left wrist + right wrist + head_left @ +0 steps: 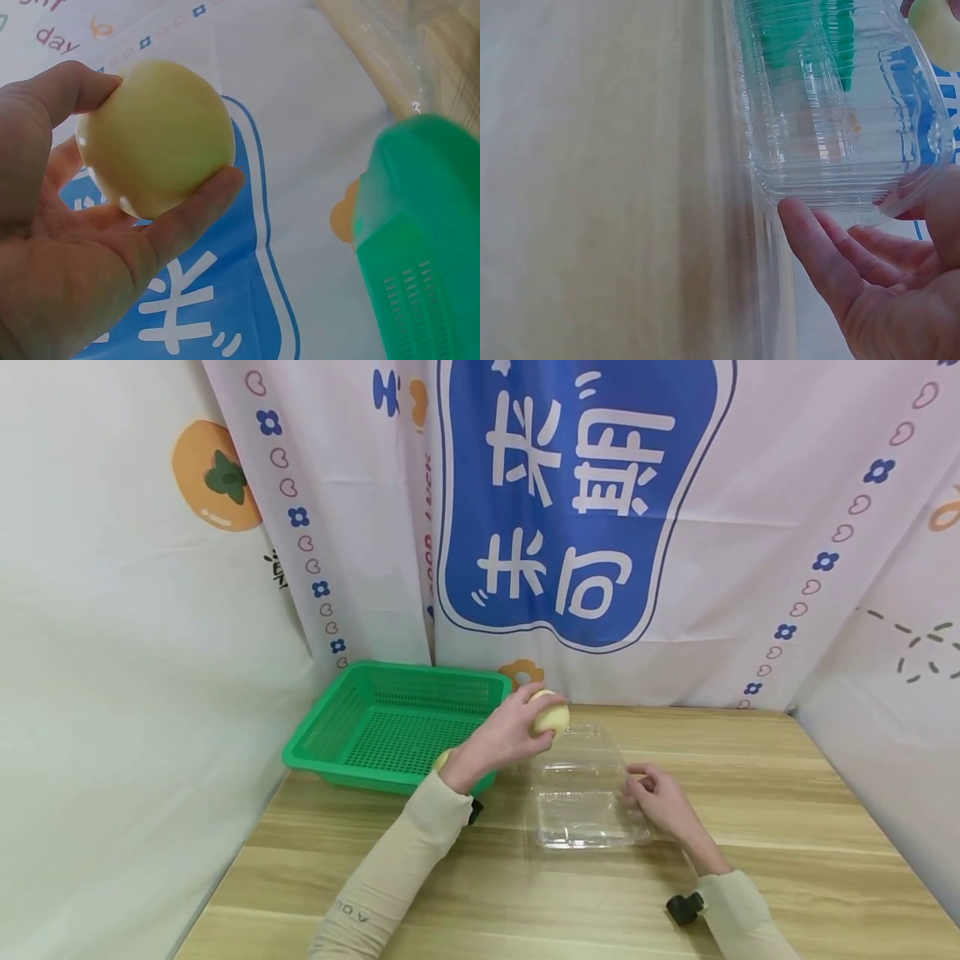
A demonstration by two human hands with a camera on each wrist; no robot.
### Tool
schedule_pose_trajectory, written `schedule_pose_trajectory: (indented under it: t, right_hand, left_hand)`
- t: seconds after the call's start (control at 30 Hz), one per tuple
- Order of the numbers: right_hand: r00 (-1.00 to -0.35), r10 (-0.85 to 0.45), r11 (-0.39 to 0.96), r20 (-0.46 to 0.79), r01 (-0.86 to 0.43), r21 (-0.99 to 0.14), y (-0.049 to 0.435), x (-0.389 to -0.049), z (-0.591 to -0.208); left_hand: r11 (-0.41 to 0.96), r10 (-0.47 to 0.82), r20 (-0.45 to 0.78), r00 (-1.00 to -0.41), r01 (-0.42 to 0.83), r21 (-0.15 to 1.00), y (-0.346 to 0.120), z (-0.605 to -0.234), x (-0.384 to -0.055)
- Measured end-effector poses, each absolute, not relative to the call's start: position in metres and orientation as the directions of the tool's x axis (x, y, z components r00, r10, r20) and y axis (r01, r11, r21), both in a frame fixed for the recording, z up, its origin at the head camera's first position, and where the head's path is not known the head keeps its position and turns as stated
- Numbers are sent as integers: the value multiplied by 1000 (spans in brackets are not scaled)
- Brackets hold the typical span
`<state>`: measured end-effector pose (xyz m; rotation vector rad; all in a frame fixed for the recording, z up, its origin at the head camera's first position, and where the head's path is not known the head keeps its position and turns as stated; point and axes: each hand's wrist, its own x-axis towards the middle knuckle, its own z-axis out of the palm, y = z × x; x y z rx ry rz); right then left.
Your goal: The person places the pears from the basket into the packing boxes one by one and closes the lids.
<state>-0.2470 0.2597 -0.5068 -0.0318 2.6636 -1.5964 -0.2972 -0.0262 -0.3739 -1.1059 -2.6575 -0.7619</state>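
My left hand [517, 727] grips a smooth, pale yellow-green round fruit [157, 139] between thumb and fingers; its exact kind is unclear. The hand holds it raised above the far left part of a clear plastic container [585, 814], which lies on the table. At the container's right side is my right hand [663, 806]. In the right wrist view its fingers [821, 259] touch the outer wall, while the thumb shows through the plastic at the rim. Under my left wrist, part of another yellowish round thing [442, 760] shows at the green basket's near right side.
A green perforated plastic basket [300, 752] stands at the back left of the wooden table [787, 827]. Printed cloth [750, 610] hangs behind the table's back edge, with white cloth at both sides. Dark wrist cameras [684, 908] sit by the cuffs.
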Motion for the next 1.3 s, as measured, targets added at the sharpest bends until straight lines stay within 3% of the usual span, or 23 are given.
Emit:
schedule_pose_trajectory:
  t: [0.73,1.1,1.3]
  right_hand:
    - [-999,-9,467,-36,27,-884,259,-247,-506]
    - [-999,-9,441,-33,26,-897,259,-248,-508]
    - [-999,-1,427,-37,33,-903,260,-249,-510]
  left_hand:
    - [574,651,332,-683,729,372,-7,-395,-286]
    - [587,655,273,-705,702,403,6,-410,-282]
    - [573,678,276,-681,725,383,13,-418,-281]
